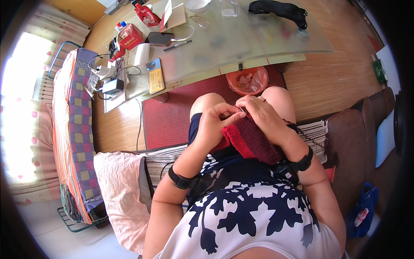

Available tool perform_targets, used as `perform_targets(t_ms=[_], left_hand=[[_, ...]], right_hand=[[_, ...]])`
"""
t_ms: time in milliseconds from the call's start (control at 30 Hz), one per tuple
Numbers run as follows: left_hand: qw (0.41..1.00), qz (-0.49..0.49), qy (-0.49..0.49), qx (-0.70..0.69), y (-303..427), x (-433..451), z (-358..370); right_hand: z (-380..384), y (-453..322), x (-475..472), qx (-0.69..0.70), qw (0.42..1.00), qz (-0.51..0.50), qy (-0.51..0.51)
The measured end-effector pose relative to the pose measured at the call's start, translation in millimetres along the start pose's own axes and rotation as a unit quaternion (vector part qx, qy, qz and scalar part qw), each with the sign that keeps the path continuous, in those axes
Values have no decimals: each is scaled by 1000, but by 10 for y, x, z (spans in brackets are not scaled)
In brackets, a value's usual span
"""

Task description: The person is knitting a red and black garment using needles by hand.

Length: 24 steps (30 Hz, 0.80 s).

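A knitted piece (251, 139), bright red at one end and dark maroon over the rest, lies over my lap. My left hand (213, 124) grips its upper left part, thumb and forefinger pinched near a thin needle tip (242, 110). On the other side my right hand (261, 116) holds the upper edge, its fingers bent over the work and meeting the left fingertips. Most of the needle is hidden by the hands and the knitting. Dark maroon yarn (305, 135) trails from beside my right wrist across the striped seat cover.
Ahead stands a glass-topped table (223, 55) carrying phones, a pen (177, 45), a red box (130, 36), cables and a black bag (278, 11). A lined orange waste bin (247, 81) sits beneath its edge. To the left are a pink cushion (121, 194) and a checked bed (82, 129).
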State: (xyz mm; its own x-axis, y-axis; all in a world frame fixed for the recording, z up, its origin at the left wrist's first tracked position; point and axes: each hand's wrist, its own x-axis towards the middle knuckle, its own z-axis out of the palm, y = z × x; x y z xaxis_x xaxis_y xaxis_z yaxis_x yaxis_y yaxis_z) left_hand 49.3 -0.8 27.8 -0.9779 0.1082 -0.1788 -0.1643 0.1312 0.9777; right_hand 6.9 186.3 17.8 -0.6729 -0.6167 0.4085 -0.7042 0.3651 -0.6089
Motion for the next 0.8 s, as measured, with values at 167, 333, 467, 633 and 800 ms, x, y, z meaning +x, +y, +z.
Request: perform_targets(t_ms=[167,333,467,633,800], left_hand=[[997,72,18,24,-3,6,-97],[998,-18,-49,-28,126,-16,-201],[995,-19,-90,-44,149,-13,-218],[993,-24,-84,-82,77,0,-142],[995,88,-43,8,11,12,0]], right_hand=[[-269,-67,-7,-98,992,-59,46],[-281,65,-48,-135,977,-132,100],[-287,60,-16,-74,984,-140,87],[-180,53,41,-88,986,-89,113],[-11,28,30,-6,1000,8,-26]])
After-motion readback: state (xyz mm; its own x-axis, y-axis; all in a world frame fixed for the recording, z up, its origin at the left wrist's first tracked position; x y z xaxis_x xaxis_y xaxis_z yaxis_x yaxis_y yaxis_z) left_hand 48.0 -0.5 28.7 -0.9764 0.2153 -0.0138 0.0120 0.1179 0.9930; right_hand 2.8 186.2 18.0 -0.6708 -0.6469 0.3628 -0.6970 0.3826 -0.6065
